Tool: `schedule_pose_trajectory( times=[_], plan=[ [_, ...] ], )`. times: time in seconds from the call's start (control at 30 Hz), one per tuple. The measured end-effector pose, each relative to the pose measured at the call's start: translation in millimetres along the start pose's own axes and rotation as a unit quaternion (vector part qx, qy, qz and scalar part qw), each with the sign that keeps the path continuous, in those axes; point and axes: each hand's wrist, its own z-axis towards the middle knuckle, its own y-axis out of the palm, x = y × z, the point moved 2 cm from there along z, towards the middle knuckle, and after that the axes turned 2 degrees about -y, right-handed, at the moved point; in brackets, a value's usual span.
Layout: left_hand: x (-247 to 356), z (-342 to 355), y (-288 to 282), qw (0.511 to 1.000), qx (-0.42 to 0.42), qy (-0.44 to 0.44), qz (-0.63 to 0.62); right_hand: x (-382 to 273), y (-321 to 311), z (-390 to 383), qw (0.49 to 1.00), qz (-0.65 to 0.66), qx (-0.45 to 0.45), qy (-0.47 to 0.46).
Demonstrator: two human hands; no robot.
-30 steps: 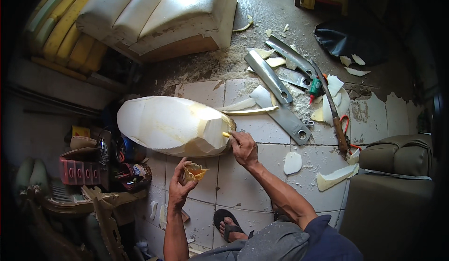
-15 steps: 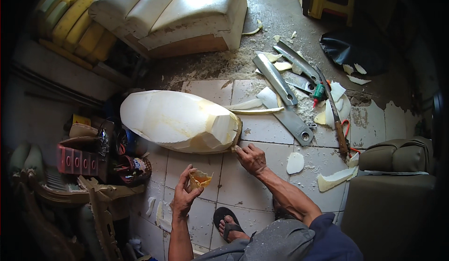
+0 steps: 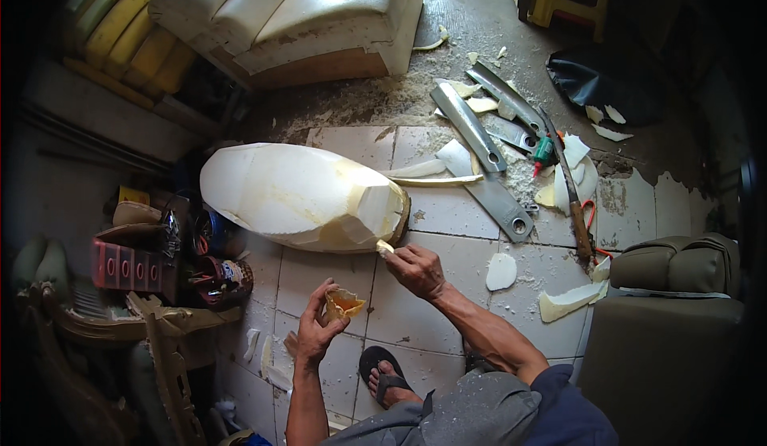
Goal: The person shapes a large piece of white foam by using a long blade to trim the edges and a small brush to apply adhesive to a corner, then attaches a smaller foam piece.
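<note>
A long carved white foam seat block (image 3: 288, 190), with yellowish smears at its right end and a darker edge there, lies across the tiled floor. My left hand (image 3: 319, 318) holds a small crusted cup (image 3: 343, 304) of orange-yellow paste below the block. My right hand (image 3: 415, 266) pinches a small pale applicator (image 3: 385, 249), apparently foam, at the lower right end of the block. Whether the applicator touches the block is hard to tell.
Metal blades (image 3: 503, 214), a long knife (image 3: 582, 238), a green bottle (image 3: 542, 153) and foam scraps (image 3: 502, 272) litter the right. Upholstered seats (image 3: 335, 23) stand behind, a padded seat (image 3: 655, 342) at right. Boxes, tins and a red organiser (image 3: 128, 266) crowd the left.
My right hand has moved down from the block's right end, then slightly left, with the pale applicator. My left hand still holds the cup, shifted slightly.
</note>
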Motion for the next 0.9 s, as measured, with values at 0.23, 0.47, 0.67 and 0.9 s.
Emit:
schedule_pose_trajectory(
  times=[0.23, 0.47, 0.67, 0.9],
  plan=[
    [11, 1, 3, 1.000, 0.000, 0.021, 0.008, 18, 6, -25, 0.985, 0.010, -0.010, 0.174],
    [7, 5, 17, 0.999, -0.017, 0.024, -0.019, 3, 52, -59, 0.926, 0.129, -0.007, 0.355],
    [18, 2, 22, 0.999, -0.014, 0.010, -0.050, 27, 28, -28, 0.776, 0.290, 0.009, 0.560],
    [27, 1, 4, 0.969, 0.037, 0.089, 0.226, -47, -60, 29, 0.880, 0.416, -0.116, 0.198]
  ],
)
